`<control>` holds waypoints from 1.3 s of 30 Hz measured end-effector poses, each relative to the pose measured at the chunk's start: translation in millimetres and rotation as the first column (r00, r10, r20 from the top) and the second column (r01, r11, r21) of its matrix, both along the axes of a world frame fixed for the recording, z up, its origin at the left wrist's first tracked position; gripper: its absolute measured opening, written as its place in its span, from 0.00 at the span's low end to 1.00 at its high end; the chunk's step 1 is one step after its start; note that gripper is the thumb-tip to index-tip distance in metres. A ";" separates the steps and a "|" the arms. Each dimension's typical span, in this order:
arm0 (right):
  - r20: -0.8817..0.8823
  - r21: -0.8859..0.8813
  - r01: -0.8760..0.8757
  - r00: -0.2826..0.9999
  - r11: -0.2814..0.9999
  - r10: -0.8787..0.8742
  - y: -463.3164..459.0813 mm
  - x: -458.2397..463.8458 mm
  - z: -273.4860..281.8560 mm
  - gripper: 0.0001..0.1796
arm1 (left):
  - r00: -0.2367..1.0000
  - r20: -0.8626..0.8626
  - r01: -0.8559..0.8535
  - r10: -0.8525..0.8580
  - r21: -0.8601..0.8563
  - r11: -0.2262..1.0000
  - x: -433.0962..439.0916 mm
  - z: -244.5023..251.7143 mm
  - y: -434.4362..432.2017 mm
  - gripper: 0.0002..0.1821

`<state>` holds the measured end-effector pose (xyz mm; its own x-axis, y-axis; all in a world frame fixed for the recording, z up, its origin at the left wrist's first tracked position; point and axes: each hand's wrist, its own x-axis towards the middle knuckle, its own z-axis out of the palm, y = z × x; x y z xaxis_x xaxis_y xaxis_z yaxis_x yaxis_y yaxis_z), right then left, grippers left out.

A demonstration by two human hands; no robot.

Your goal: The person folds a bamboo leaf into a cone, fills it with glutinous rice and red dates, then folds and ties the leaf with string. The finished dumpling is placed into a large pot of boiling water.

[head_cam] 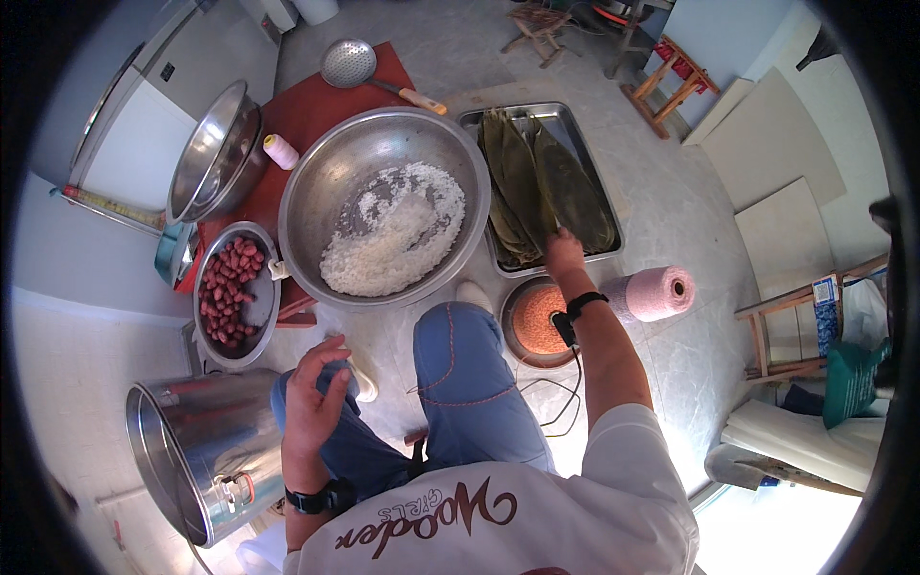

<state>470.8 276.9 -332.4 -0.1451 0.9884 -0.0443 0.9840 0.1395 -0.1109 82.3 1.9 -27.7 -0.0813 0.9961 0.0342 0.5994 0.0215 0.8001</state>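
Observation:
My right hand (pixel 565 253) is at the near end of the long green leaves (pixel 528 180), its fingers closed on a leaf's tip. The leaves lie in a steel tray (pixel 615 215). Over my left knee my left hand (pixel 316 392) hangs with fingers apart and nothing in it. A large steel basin (pixel 323 151) of white rice (pixel 402 244) stands left of the tray. Farther left, a smaller metal bowl (pixel 269 305) holds red dates (pixel 228 287). An orange string (pixel 467 402) lies across my right thigh, near a coil of orange twine (pixel 539 316) in a round container.
A perforated skimmer (pixel 348 63) and a thread spool (pixel 280 152) rest on the red board (pixel 302 93). Steel bowls (pixel 215 158) lean at left, above a tall steel pot (pixel 208 445). A pink twine cone (pixel 658 293) lies right of my wrist. Small wooden stools (pixel 668 86) stand beyond.

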 end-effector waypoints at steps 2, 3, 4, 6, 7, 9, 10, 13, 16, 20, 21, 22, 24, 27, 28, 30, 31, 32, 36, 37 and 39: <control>0.004 0.055 -0.012 1.000 0.998 0.012 -1.9 -0.3 -0.9 0.15 | 1.000 -0.009 0.007 -0.007 -0.013 1.000 0.9 -1.3 0.0 0.14; 0.018 0.044 -0.020 1.000 0.999 0.020 -2.2 -1.3 -0.7 0.16 | 0.999 -0.033 0.021 -0.020 0.009 1.000 1.3 -1.7 0.2 0.14; 0.054 0.000 -0.028 0.998 1.000 0.028 -2.6 -2.7 -0.2 0.17 | 1.000 -0.008 0.016 -0.016 -0.006 1.000 1.5 -2.0 0.4 0.14; 0.096 -0.058 -0.036 0.995 0.998 0.041 -4.1 -6.1 2.1 0.16 | 1.000 0.011 0.021 -0.021 0.004 1.000 2.1 -2.5 0.4 0.15; 0.137 -0.087 -0.047 0.989 0.995 0.058 -5.4 -7.7 3.6 0.16 | 1.000 0.023 0.011 -0.011 -0.001 1.000 2.0 -2.6 0.1 0.15; 0.080 -0.039 -0.028 0.996 0.999 0.031 -10.5 -10.0 5.8 0.15 | 1.000 0.023 0.006 -0.007 0.015 1.000 2.2 -2.8 -0.6 0.15; 0.080 -0.031 -0.027 0.996 0.999 0.029 -12.4 -10.3 6.5 0.15 | 0.999 0.034 -0.001 0.001 -0.004 1.000 2.3 -3.0 -1.1 0.15; 0.096 0.012 -0.020 0.995 1.000 0.018 -14.1 -7.4 6.2 0.12 | 0.999 0.040 0.004 -0.003 -0.010 1.000 3.3 -2.8 -2.2 0.15; -0.139 0.070 0.175 0.977 0.982 -0.164 -10.7 1.5 4.4 0.11 | 0.999 0.030 0.027 -0.027 -0.009 1.000 4.9 -1.0 -1.0 0.15; -0.705 0.257 0.443 0.694 0.859 -0.147 -17.0 12.0 14.1 0.09 | 0.988 0.130 0.081 -0.077 -0.022 0.997 8.4 2.4 8.9 0.14; -0.784 0.186 0.464 0.601 0.866 -0.154 -22.4 14.4 22.4 0.10 | 0.974 0.205 0.100 -0.094 -0.022 0.995 9.7 3.2 13.2 0.14; -0.852 0.082 0.494 0.486 0.865 -0.197 -28.9 16.1 33.8 0.10 | 0.967 0.230 0.127 -0.113 -0.044 0.991 11.4 4.0 17.9 0.14; -0.955 0.083 0.453 0.292 0.888 -0.060 -46.8 11.3 63.9 0.11 | 0.932 0.322 0.192 -0.165 -0.056 0.980 17.5 4.6 29.5 0.15; -1.000 0.006 0.378 -0.008 0.926 0.010 -91.2 -3.0 125.0 0.08 | 0.825 0.533 0.274 -0.190 -0.082 0.958 34.9 2.1 54.3 0.18; -0.998 0.017 0.346 -0.050 0.938 0.036 -105.1 -9.9 145.8 0.08 | 0.796 0.582 0.281 -0.168 -0.110 0.953 43.3 0.6 62.9 0.19; -0.990 0.039 0.315 -0.120 0.948 0.080 -135.1 -29.9 180.1 0.08 | 0.709 0.696 0.290 -0.114 -0.140 0.947 62.8 -3.5 82.3 0.23; -0.993 0.018 0.303 -0.102 0.953 0.051 -149.5 -40.1 193.2 0.08 | 0.663 0.744 0.282 -0.082 -0.147 0.948 72.8 -5.4 92.2 0.26; -0.996 0.023 0.271 -0.082 0.962 0.047 -163.3 -49.4 203.6 0.08 | 0.547 0.836 0.282 -0.055 -0.121 0.952 82.7 -6.8 102.0 0.27; -0.976 0.212 0.108 0.073 0.971 0.205 -201.6 -83.3 224.5 0.07 | -0.062 0.994 0.183 -0.095 0.105 0.978 97.5 -3.1 116.8 0.23; -0.952 0.233 0.081 0.221 0.969 0.210 -206.8 -86.6 228.7 0.07 | -0.024 0.994 0.102 -0.110 0.112 0.988 93.7 -0.6 116.0 0.20; -0.879 0.322 -0.030 0.363 0.946 0.310 -217.0 -88.4 239.6 0.08 | 0.012 0.981 -0.043 -0.195 0.195 0.980 82.1 2.5 110.4 0.16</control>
<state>382.4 59.9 -92.7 -0.1233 0.8944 0.4299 0.2498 0.4472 -0.8588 164.4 112.3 -25.2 -0.0782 0.9903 0.1150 -0.7932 -0.1317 0.5946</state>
